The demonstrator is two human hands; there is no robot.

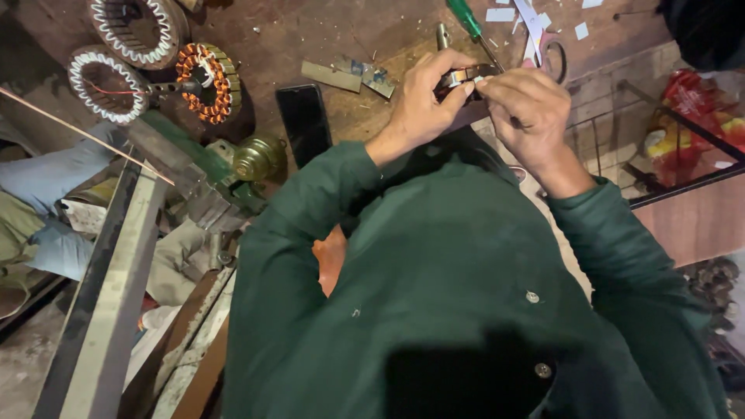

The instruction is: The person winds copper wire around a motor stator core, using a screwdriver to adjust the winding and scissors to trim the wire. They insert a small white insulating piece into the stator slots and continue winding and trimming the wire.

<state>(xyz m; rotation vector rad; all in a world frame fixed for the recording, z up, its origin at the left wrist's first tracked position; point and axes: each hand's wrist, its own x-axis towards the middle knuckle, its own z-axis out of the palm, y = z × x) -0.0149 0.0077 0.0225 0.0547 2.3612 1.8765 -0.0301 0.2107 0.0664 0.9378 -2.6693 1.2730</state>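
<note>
My left hand (423, 101) grips a small dark metal motor core (459, 79) with pale slots, held just above the brown workbench (326, 31). My right hand (528, 109) meets it from the right, fingertips pinched at the core's edge; whether something thin is between those fingers is hidden. Both arms wear dark green sleeves. A green-handled screwdriver (468, 19) lies just beyond the hands.
A black phone (304, 120) lies left of my hands. Two white-wound stators (105, 84) and a copper-wound one (208, 81) sit at the far left. Scissors (552, 56) and white paper scraps lie at the top right. Metal bars lean at the lower left.
</note>
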